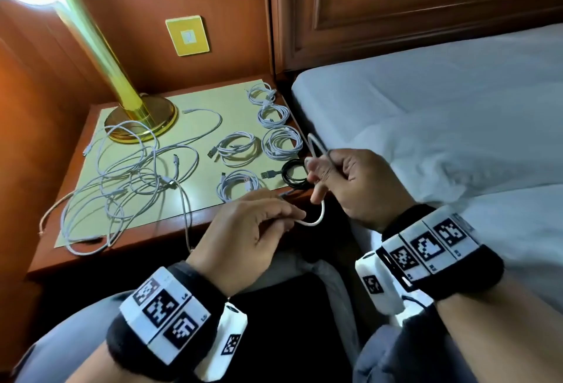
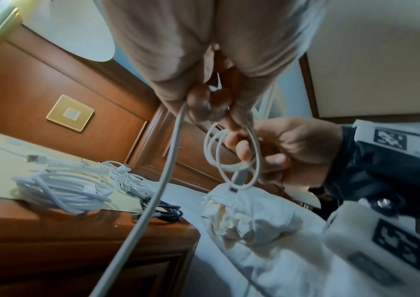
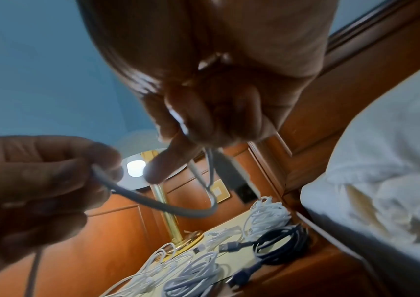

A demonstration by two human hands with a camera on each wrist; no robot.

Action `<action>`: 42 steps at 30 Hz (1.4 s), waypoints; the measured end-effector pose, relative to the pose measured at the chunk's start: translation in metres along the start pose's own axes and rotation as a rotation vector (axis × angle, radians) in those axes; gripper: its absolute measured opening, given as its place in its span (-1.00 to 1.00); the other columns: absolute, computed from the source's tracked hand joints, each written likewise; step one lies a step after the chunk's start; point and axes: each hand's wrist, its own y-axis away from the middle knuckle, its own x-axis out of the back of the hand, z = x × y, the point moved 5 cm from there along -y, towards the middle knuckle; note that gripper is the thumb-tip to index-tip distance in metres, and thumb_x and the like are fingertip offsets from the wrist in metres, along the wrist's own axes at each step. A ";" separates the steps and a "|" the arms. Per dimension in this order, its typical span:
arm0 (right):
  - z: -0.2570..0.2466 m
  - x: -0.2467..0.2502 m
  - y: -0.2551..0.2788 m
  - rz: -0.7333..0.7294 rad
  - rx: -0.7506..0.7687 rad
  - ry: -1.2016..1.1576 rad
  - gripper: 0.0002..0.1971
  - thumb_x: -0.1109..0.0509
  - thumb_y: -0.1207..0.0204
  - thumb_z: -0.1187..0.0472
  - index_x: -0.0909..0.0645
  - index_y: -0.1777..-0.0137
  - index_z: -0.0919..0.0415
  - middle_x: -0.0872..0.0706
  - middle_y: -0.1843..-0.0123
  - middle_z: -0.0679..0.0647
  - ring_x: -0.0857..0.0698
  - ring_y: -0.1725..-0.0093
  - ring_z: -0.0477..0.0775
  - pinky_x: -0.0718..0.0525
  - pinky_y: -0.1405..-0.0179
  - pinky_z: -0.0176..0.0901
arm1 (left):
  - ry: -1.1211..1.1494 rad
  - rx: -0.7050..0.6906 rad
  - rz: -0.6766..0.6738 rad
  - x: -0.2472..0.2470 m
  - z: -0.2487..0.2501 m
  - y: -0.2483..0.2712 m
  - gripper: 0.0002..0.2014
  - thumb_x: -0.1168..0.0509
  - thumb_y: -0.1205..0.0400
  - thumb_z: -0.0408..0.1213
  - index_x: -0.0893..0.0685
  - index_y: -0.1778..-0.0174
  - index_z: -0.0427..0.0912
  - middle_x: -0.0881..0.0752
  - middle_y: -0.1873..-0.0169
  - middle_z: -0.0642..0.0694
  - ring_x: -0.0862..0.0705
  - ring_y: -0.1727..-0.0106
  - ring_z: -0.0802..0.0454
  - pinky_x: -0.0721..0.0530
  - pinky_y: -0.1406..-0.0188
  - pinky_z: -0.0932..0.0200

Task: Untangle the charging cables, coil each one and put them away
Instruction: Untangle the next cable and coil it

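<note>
Right hand (image 1: 350, 181) grips small loops of the thin white rubbery cable (image 1: 316, 221); left hand (image 1: 243, 230) pinches its limp, light tail just below, feeding slack.

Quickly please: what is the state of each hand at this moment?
Left hand: closed, pinching the white cable and feeding it.
Right hand: closed, holding the small loops of the same white cable.

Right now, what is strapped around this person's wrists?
Each bare hand, left hand and right hand, has a black fabric wristband wrapped in white blocks printed with black square codes. A small white camera box hangs beside each band, and grey sleeves cover the forearms.
</note>
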 end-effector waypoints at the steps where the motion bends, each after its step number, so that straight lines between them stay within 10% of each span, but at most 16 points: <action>1: 0.003 -0.007 0.000 -0.107 -0.040 -0.010 -0.65 -0.31 -0.71 -0.04 -0.71 0.23 0.13 -0.80 0.43 -0.08 -0.77 0.32 -0.03 -0.70 0.06 -0.03 | 0.020 -0.007 0.052 0.003 0.001 -0.002 -0.80 -0.45 -0.59 -0.41 -0.86 0.00 -0.03 -0.77 0.12 0.15 -0.75 0.02 0.18 -0.69 -0.04 0.27; 8: 0.003 -0.031 0.007 -0.350 -0.202 -0.316 -0.55 -0.24 -0.74 0.01 -0.70 0.13 0.40 -0.60 0.55 0.07 -0.48 0.61 -0.07 -0.40 0.60 -0.39 | 0.212 0.244 0.307 0.016 -0.014 -0.010 -0.86 -0.57 -0.51 -0.30 -0.73 0.22 -0.03 -0.80 0.29 0.16 -0.75 0.24 0.27 -0.63 0.16 0.41; 13: 0.005 -0.041 0.007 -0.326 -0.317 -0.438 -0.57 -0.26 -0.72 0.00 -0.68 0.23 0.31 -0.76 0.41 0.19 -0.67 0.44 0.04 -0.60 0.37 -0.20 | 0.148 0.287 0.345 0.015 -0.017 -0.014 -0.82 -0.62 -0.45 -0.26 -0.72 0.28 -0.10 -0.79 0.33 0.12 -0.76 0.26 0.21 -0.65 0.22 0.41; 17: 0.006 -0.035 0.006 -0.283 -0.349 -0.309 -0.56 -0.20 -0.75 -0.03 -0.58 0.29 0.23 -0.48 0.65 -0.07 -0.38 0.65 -0.16 -0.35 0.56 -0.37 | 0.129 0.297 0.355 0.014 -0.019 -0.017 -0.80 -0.63 -0.44 -0.25 -0.71 0.31 -0.11 -0.79 0.33 0.13 -0.76 0.27 0.28 -0.68 0.20 0.42; 22: 0.000 -0.035 0.009 -0.281 -0.437 -0.496 -0.54 -0.13 -0.77 -0.07 -0.38 0.35 0.15 -0.30 0.63 -0.09 -0.18 0.67 -0.14 -0.14 0.71 -0.36 | 0.138 0.314 0.135 0.003 -0.020 -0.014 -0.69 -0.43 -0.57 0.04 -0.60 -0.11 -0.03 -0.68 0.03 0.06 -0.62 0.21 0.27 -0.52 0.19 0.44; 25: -0.003 -0.039 0.012 -0.291 -0.538 -0.668 -0.49 -0.16 -0.71 -0.21 -0.33 0.37 0.12 -0.24 0.61 -0.05 -0.09 0.62 -0.07 0.02 0.54 -0.21 | 0.221 0.387 -0.024 -0.005 -0.022 -0.009 -0.37 -0.38 -0.47 0.24 -0.49 -0.41 0.06 -0.66 -0.17 0.18 -0.68 -0.03 0.36 -0.64 -0.16 0.24; 32: -0.002 -0.047 0.011 -0.313 -0.459 -0.606 -0.63 -0.33 -0.59 -0.17 -0.56 0.25 0.13 -0.34 0.48 -0.01 -0.20 0.67 -0.16 -0.16 0.73 -0.34 | -0.100 0.350 -0.050 -0.002 -0.020 -0.017 -0.89 -0.28 -0.73 -0.12 -0.57 0.04 -0.07 -0.63 0.32 0.04 -0.55 0.32 0.12 -0.45 0.40 0.31; 39: 0.004 -0.046 0.007 -0.346 -0.521 -0.691 -0.65 -0.21 -0.73 -0.08 -0.46 0.23 0.12 -0.35 0.49 -0.04 -0.16 0.67 -0.16 -0.13 0.69 -0.40 | -0.093 0.243 -0.037 -0.003 -0.022 -0.018 -0.90 -0.18 -0.73 -0.39 -0.57 0.06 -0.17 -0.66 0.27 -0.01 -0.58 0.24 0.11 -0.52 0.30 0.29; 42: 0.002 -0.047 0.009 -0.421 -0.472 -0.655 -0.67 -0.15 -0.76 -0.04 -0.57 0.03 0.20 -0.44 0.45 -0.02 -0.22 0.66 -0.15 -0.14 0.68 -0.39 | -0.181 0.177 -0.008 -0.001 -0.023 -0.017 -0.79 -0.09 -0.79 -0.18 -0.48 0.11 -0.17 -0.60 0.35 -0.08 -0.54 0.34 -0.09 -0.57 0.29 -0.09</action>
